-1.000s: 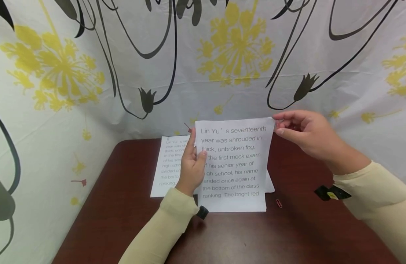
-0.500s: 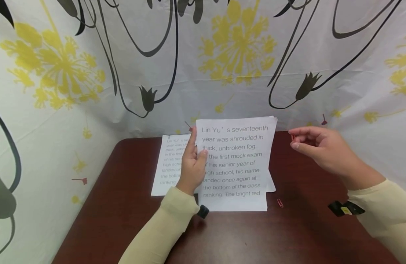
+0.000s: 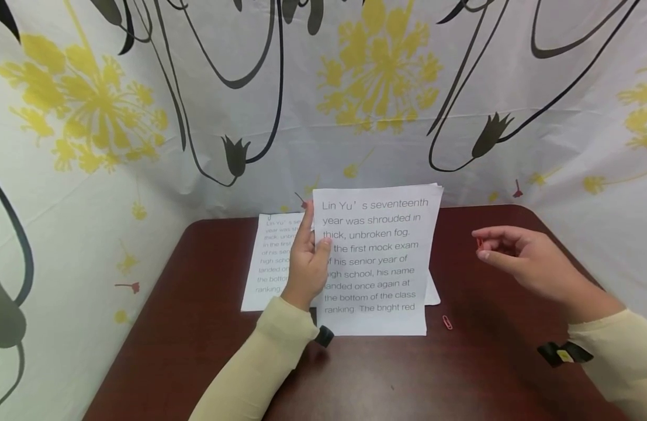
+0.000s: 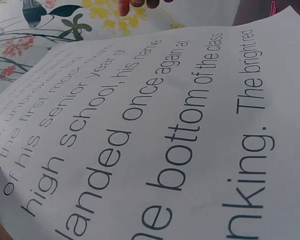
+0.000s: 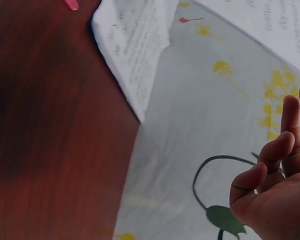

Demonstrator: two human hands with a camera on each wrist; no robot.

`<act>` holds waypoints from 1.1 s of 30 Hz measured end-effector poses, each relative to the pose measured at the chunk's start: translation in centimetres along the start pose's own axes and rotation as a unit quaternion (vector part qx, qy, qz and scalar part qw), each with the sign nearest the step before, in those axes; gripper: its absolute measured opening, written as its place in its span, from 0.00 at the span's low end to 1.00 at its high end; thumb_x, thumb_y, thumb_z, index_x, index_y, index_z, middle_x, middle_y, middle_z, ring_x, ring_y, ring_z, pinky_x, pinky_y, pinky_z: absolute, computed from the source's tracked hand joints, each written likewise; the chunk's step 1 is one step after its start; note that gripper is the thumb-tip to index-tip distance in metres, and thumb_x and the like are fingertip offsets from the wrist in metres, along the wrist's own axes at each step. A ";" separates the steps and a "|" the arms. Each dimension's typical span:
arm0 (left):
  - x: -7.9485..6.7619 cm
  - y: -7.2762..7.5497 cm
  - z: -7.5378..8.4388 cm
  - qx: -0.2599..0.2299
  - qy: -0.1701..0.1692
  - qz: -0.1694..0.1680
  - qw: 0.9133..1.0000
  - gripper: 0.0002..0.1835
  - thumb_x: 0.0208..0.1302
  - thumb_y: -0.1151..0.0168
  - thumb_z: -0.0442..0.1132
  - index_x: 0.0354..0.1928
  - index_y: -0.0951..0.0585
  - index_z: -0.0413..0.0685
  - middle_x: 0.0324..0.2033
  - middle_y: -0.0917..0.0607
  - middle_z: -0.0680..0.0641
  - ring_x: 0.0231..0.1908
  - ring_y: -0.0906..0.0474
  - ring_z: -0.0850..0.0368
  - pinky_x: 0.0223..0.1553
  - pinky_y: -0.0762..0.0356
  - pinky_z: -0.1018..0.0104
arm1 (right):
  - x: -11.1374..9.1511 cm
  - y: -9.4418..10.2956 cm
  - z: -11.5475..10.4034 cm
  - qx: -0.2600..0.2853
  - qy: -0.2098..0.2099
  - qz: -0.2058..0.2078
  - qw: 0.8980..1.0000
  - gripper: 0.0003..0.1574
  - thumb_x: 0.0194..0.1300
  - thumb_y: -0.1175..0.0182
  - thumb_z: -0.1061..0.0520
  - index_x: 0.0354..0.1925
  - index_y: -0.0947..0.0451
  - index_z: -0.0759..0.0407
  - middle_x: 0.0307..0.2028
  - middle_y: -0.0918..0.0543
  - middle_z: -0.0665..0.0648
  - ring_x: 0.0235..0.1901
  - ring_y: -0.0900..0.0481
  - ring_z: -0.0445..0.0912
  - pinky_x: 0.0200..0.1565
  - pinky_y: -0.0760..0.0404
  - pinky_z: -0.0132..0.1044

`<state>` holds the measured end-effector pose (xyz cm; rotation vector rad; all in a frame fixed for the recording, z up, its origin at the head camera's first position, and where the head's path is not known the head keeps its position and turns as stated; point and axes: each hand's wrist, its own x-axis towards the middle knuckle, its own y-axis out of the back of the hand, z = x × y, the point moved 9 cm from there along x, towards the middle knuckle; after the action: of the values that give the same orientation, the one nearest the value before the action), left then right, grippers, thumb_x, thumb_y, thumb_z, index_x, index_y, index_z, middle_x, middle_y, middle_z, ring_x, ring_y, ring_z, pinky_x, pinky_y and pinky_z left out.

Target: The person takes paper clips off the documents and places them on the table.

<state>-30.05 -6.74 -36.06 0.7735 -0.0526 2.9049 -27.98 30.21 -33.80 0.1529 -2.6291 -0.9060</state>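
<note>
My left hand (image 3: 308,269) grips the left edge of upright printed paper sheets (image 3: 376,257), its thumb across the front. A second edge peeks out at their top right corner. To the right, apart from the paper, my right hand (image 3: 533,260) pinches a small red paper clip (image 3: 479,243) between thumb and fingertips. Another red paper clip (image 3: 447,322) lies on the table just right of the sheets' lower corner. In the right wrist view, the right hand's fingers (image 5: 290,145) are curled, and the pinched clip is not visible there.
Behind the held sheets, more printed paper (image 3: 265,269) lies on the dark red-brown table (image 3: 223,362), partly covered by them. A white curtain (image 3: 281,117) with yellow and grey flower prints hangs along the back and left side.
My right hand has moved away from the sheets' top right corner, to the right and down, with the red paper clip still pinched. The left hand and sheets have stayed nearly still.
</note>
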 end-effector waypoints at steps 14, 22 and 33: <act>0.0 0.1 -0.1 -0.002 0.006 0.000 1.000 0.45 0.80 0.54 0.27 0.84 0.53 0.82 0.68 0.18 0.56 0.44 0.09 0.48 0.30 0.17 0.68 | -1.9 -2.7 2.5 -0.040 0.003 -0.046 0.998 0.20 0.68 0.29 0.64 0.57 0.16 0.59 0.36 0.15 0.50 0.32 0.19 0.39 0.31 0.19 0.28; 0.0 0.1 0.0 0.000 0.009 -0.002 1.000 0.45 0.81 0.54 0.28 0.83 0.52 0.85 0.66 0.17 0.55 0.47 0.09 0.49 0.36 0.11 0.63 | -2.7 -4.3 3.5 -0.058 -0.010 -0.071 0.996 0.20 0.67 0.28 0.62 0.57 0.15 0.59 0.35 0.17 0.49 0.31 0.21 0.40 0.30 0.21 0.30; 0.1 0.1 -0.1 -0.004 0.003 -0.004 1.000 0.45 0.81 0.54 0.27 0.84 0.53 0.83 0.68 0.18 0.55 0.45 0.09 0.48 0.33 0.14 0.66 | -3.4 -6.6 4.5 -0.058 -0.020 -0.104 0.993 0.19 0.66 0.27 0.62 0.55 0.14 0.62 0.31 0.20 0.47 0.30 0.24 0.37 0.30 0.24 0.31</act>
<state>-30.18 -6.85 -36.16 0.7615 -0.0607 2.8967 -26.56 28.35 -42.13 0.3875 -2.6239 -1.1378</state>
